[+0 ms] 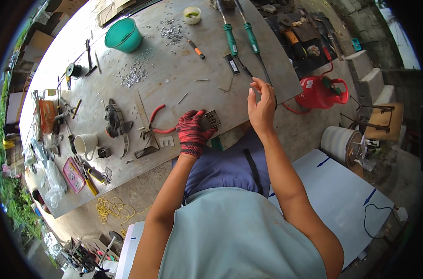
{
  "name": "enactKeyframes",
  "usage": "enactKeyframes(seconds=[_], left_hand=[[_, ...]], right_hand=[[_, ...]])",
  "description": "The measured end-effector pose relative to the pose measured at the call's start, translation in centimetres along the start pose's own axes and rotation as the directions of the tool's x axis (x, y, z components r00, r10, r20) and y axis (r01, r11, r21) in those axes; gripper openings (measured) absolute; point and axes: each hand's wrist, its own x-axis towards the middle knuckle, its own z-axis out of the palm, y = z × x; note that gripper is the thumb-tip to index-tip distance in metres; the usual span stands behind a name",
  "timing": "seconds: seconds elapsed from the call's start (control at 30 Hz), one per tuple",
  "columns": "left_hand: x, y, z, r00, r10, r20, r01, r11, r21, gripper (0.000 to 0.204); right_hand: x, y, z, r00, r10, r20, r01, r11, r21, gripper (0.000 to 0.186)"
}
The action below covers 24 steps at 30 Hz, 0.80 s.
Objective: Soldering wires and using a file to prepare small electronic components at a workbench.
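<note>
The slotted metal piece [213, 119] is at the right side of the gloved left grip [194, 130], which grasps it near the edge of the counter [235, 104]; the bare right grip [261, 107] is released.

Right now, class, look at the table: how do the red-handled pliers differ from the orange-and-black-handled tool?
The red-handled pliers have two curved handles, spread apart; the orange-and-black-handled tool has a single straight one. The pliers lie right by the gloved left grip; the tool lies farther from it, near scattered metal bits.
Both lie on the grey table.
</note>
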Motion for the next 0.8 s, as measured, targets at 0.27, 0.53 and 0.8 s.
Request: enactKeyframes(seconds=[0.27, 0.53, 0.8], left_hand=[[-1.9, -5.0, -3.8, 0.957, 0.026, -0.288, -0.014, 0.999, 0.044, 0.078], [-2.1, -6.9, -2.9, 0.967, 0.063, -0.246, -0.009, 0.977, 0.214, 0.055], [-1.7, -6.6, -3.3, 0.978, 0.029, -0.207, 0.009, 0.984, 0.18, 0.049]], right_hand=[[4.4, -4.3, 2.3, 0.982, -0.149, 0.114, 0.137, 0.985, 0.109, 0.019], [9.8, -5.9, 9.6, 0.912, -0.316, 0.262, 0.291, 0.948, 0.131, 0.013], [15.0, -3.8, 19.5, 0.864, -0.316, 0.392, 0.35, 0.937, -0.017, 0.007]])
